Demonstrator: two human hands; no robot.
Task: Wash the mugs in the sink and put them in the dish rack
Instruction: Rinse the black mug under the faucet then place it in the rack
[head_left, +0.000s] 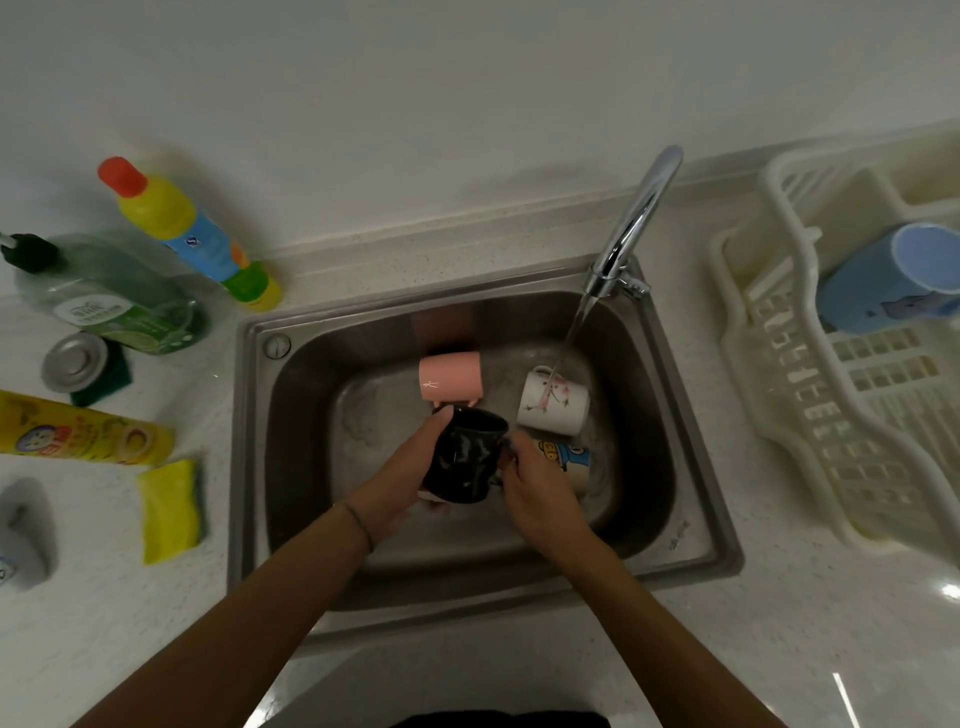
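Two hands (395, 483) (535, 493) grip one black mug (465, 457); three mugs (451, 376) (553, 400) (566, 457) below.

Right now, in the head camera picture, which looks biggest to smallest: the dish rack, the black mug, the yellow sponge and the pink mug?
1. Dish rack, by far the largest.
2. Yellow sponge.
3. Black mug.
4. Pink mug.
The sponge and black mug look close, so their order is unsure.

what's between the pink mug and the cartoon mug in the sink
In the head view, the black mug, gripped by the left hand, lies between the pink mug and cartoon mug.
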